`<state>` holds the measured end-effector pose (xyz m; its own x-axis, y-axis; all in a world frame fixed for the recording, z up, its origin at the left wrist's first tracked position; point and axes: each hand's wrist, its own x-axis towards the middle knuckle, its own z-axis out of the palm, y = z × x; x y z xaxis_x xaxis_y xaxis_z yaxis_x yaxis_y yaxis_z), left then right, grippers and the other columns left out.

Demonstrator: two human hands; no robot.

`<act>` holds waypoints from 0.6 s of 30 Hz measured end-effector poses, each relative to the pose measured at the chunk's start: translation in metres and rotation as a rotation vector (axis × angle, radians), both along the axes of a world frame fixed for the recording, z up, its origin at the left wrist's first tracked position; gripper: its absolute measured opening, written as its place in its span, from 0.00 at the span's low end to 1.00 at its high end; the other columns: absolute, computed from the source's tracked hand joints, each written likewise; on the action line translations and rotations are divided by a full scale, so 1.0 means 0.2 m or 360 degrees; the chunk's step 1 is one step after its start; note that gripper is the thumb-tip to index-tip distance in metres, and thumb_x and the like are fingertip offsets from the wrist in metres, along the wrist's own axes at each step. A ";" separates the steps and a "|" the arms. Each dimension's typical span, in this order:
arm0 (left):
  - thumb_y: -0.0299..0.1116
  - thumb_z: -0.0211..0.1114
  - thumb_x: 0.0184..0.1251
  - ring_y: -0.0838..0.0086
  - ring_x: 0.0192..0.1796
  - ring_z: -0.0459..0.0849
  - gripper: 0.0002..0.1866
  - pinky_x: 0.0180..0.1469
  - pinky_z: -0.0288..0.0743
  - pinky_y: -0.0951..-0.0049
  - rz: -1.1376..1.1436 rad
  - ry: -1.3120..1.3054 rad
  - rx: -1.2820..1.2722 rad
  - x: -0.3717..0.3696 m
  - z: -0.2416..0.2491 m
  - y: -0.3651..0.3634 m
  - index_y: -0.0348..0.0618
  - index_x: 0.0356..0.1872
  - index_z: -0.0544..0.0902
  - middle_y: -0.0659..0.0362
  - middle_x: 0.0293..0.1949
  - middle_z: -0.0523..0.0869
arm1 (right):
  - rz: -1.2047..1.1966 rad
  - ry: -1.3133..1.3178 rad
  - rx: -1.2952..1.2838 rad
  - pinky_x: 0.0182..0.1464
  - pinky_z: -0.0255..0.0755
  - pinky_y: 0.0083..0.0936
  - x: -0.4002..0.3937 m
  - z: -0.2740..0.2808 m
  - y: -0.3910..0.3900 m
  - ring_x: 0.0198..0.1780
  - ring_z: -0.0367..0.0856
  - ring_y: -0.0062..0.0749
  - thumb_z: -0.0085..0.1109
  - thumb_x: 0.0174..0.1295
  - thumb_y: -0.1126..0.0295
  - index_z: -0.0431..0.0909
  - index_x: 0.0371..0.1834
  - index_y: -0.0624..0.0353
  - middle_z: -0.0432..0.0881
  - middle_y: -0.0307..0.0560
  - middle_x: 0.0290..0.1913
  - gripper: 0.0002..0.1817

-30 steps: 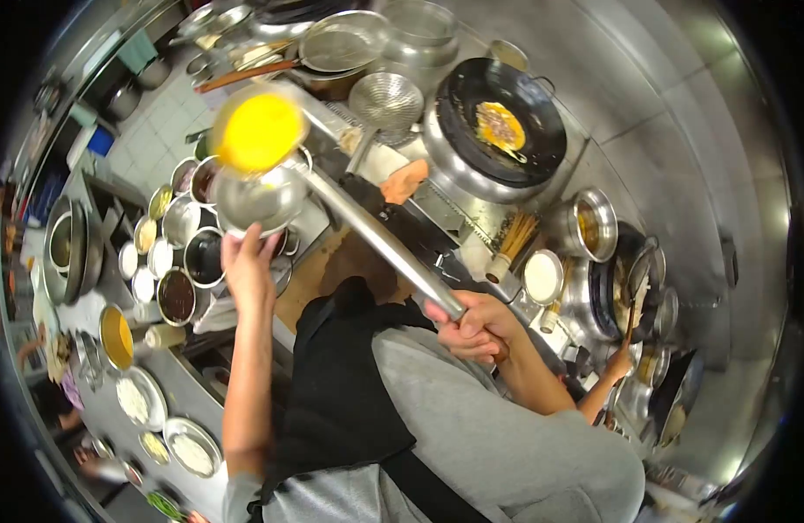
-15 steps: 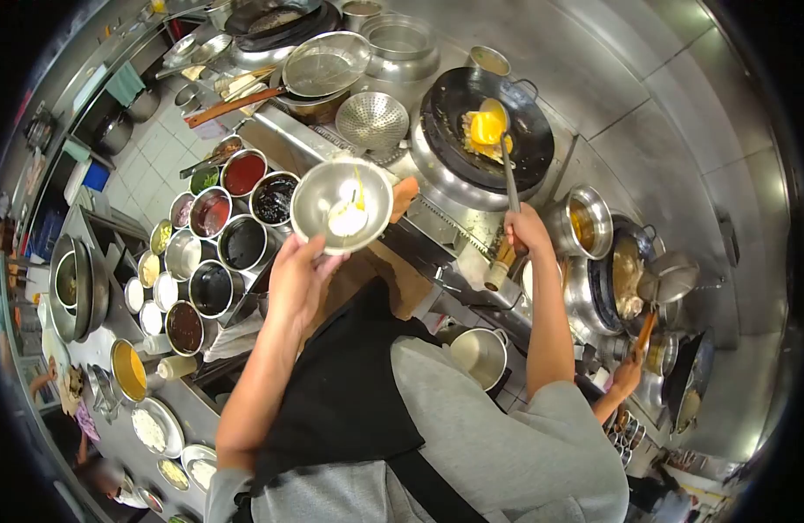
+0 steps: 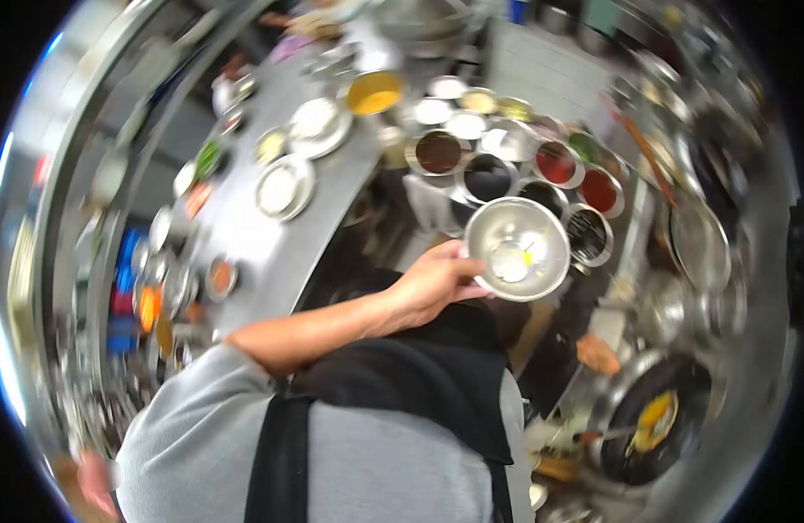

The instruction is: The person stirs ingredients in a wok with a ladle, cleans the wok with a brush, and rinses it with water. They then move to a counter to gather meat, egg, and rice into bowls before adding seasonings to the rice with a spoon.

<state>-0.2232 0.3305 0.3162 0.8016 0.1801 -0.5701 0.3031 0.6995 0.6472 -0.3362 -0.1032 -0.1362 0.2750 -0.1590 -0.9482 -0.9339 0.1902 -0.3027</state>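
My left hand is closed on the rim of a shiny steel bowl, thumb over the edge. A little white matter and a yellow streak lie in the bottom of the bowl. Nearest to it are several steel pots of dark and red sauces, such as a pot of black sauce. At the lower right a black wok sits on the stove with yellow egg in it. A ladle handle reaches over the wok's left side. My right hand is out of sight.
A steel counter on the left bears plates of white food and a container of yellow liquid. A strainer lies at the right. A blurred person shows at the lower left edge.
The view has swung left toward the counter, putting the wok at the lower right. My left hand still holds the bowl. My right hand, earlier on the ladle, has left the view.
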 end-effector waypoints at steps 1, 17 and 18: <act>0.23 0.55 0.68 0.63 0.45 0.83 0.05 0.50 0.83 0.69 0.0159 0.0068 -0.0039 -0.02 -0.04 0.04 0.35 0.42 0.72 0.51 0.43 0.79 | 0.0016 -0.0024 0.0005 0.40 0.77 0.27 0.03 -0.04 0.01 0.40 0.80 0.30 0.57 0.58 0.68 0.77 0.43 0.55 0.80 0.43 0.36 0.11; 0.18 0.49 0.63 0.50 0.39 0.84 0.17 0.35 0.90 0.65 0.2235 0.0837 0.0108 -1.32 -1.17 1.33 0.27 0.54 0.70 0.43 0.49 0.75 | 0.0456 -0.0303 0.0083 0.41 0.76 0.27 0.63 -0.08 0.31 0.38 0.81 0.30 0.58 0.58 0.70 0.77 0.42 0.57 0.81 0.43 0.36 0.10; 0.21 0.49 0.66 0.51 0.38 0.85 0.17 0.35 0.89 0.66 0.2270 0.0774 0.0079 -1.35 -1.22 1.37 0.28 0.55 0.70 0.43 0.50 0.75 | 0.0476 -0.0307 0.0079 0.41 0.76 0.27 0.64 -0.08 0.34 0.38 0.81 0.30 0.59 0.58 0.70 0.78 0.42 0.57 0.81 0.43 0.36 0.10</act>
